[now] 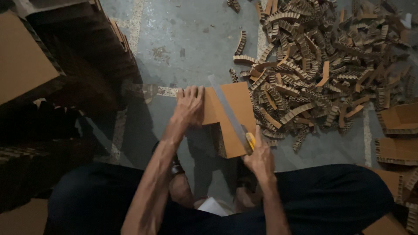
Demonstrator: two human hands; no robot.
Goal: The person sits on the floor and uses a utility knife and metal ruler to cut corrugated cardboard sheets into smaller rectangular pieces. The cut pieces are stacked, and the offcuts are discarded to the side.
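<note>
We press our left hand (189, 104) flat, fingers spread, on the honeycomb cardboard block (230, 117) lying on the concrete floor (187, 39) btwn our knees, w/ a metal ruler (227, 111) across it, long axis running diagonally from upper left to lower right. Our right hand (260, 157) is closed around a yellow utility knife (251, 141) at the ruler's near end, by the block's right edge. Bare floor lies open to the left & ahead; a heap of ribbed cardboard strips (322, 65) crowds the right.

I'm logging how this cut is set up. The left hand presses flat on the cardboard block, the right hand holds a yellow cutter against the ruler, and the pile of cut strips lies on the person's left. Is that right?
Not quite. The head view shows the pile of cut strips on the person's right, not left. The rest holds: the left hand presses flat on the cardboard block, and the right hand holds the yellow cutter against the ruler.
</note>
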